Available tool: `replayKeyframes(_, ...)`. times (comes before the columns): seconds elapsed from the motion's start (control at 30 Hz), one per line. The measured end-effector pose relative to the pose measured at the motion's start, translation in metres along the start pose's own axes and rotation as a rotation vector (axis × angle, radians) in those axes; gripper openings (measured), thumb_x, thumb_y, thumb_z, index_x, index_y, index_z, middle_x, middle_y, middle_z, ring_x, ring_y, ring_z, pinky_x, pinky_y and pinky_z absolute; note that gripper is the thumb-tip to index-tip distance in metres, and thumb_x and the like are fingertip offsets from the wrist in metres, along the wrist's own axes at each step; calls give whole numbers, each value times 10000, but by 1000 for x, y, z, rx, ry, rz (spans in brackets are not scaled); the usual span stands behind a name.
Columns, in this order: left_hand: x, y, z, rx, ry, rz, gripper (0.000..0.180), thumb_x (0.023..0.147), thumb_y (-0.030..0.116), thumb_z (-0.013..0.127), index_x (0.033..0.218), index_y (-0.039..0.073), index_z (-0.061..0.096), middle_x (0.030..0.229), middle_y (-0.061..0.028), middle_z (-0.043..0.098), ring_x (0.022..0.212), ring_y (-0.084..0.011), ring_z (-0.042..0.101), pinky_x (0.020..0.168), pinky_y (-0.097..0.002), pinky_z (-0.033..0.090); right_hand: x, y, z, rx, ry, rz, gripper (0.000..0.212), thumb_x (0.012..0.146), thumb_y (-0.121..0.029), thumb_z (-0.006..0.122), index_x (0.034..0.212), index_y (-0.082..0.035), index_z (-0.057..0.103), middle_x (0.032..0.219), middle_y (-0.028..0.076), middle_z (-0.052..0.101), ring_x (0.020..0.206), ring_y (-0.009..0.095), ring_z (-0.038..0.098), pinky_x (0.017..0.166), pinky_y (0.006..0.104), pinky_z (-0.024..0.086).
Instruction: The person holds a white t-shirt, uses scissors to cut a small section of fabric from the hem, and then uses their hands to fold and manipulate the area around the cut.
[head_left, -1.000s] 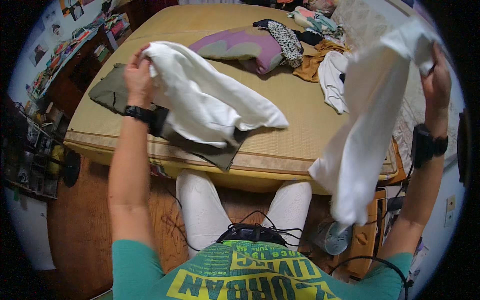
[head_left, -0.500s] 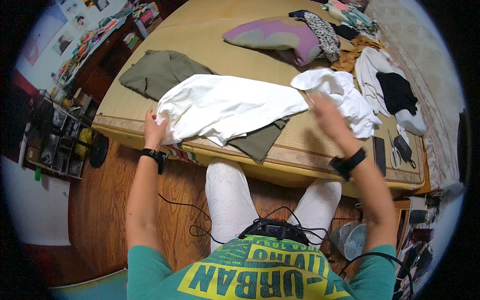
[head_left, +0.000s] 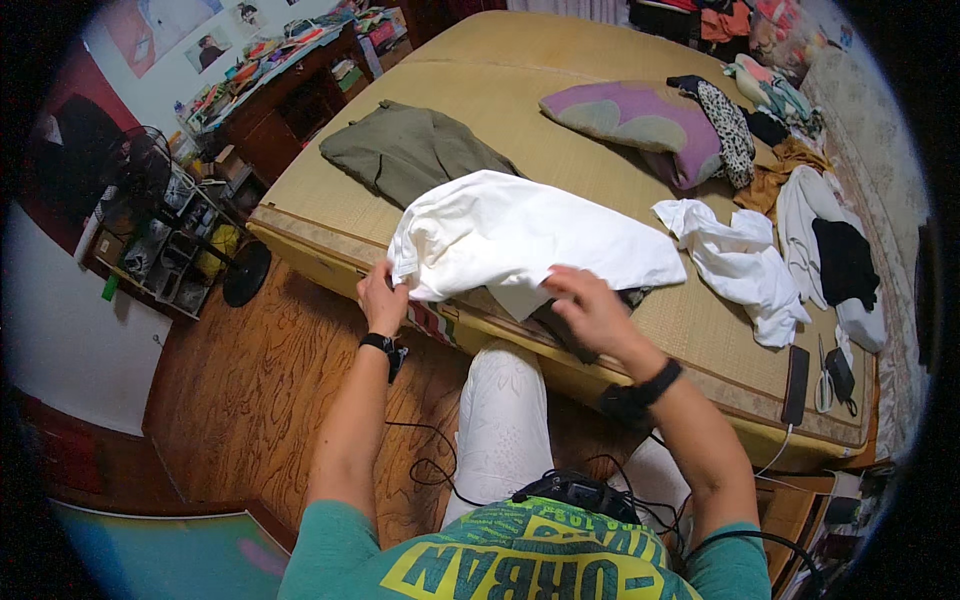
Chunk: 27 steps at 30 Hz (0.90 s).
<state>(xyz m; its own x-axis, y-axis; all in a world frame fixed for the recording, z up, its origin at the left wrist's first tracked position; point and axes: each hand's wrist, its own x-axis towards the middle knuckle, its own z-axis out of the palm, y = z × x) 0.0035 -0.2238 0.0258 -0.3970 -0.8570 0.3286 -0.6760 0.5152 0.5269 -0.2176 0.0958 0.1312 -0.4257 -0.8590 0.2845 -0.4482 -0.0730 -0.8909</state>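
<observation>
A folded white garment (head_left: pixel 530 225) lies near the bed's front edge, its left end raised in loose creases. My left hand (head_left: pixel 383 302) is closed on its lower left corner, thumb and fingers pinching the cloth. Beside the lower edge, right of the middle, is my right hand (head_left: pixel 590 312), its fingers apart and slightly bent; no cloth shows in its grasp. An olive-green garment (head_left: pixel 415 150) is spread behind the white one. Dark cloth shows beneath the white garment near my right hand. Another white garment (head_left: pixel 745 260) lies crumpled to the right.
The bed (head_left: pixel 480 85) carries a purple and grey pillow (head_left: pixel 640 125) and piled clothes, including a black garment (head_left: pixel 846 262). Scissors (head_left: pixel 823 385) and a phone (head_left: pixel 796 385) lie near its right front corner. A standing fan (head_left: pixel 245 275) is on the floor at left.
My right hand has come left from the white garment's right end to its lower edge. My left hand keeps its corner. The view has shifted, and the scene sits farther right and lower.
</observation>
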Motion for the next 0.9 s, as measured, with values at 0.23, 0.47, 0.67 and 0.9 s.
replayKeyframes(0.23,53,60,-161,-457,361,379,287,1009,89,356,1166,-35,562,1036,-140,647,925,-243,627,827,-351,522,-70,-153,-150,176,275,-248,482,885,-207,641,1292,22,522,1233,163,598,1137,264,579,1015,432,429)
replayKeyframes(0.47,85,221,-236,-1086,-9,414,210,993,182,500,1106,28,587,771,24,587,631,-48,549,576,-180,445,-97,-200,-245,353,348,-301,593,979,-375,414,1440,-11,333,1458,162,384,1333,274,396,1109,427,329)
replayKeyframes(0.67,150,289,-148,-1147,-242,362,250,970,136,524,1178,4,564,1070,-94,661,1015,-157,646,819,-234,517,-23,-131,-269,365,526,-51,539,897,-124,608,1351,90,410,1297,190,525,1167,227,536,1002,340,429)
replayKeyframes(0.9,108,239,-34,-452,-549,625,883,845,362,690,1500,66,175,1465,-275,327,1366,-353,340,1092,-413,333,-56,-3,-199,-362,502,42,499,811,-17,667,1280,-73,508,1332,126,490,1139,264,550,866,332,521)
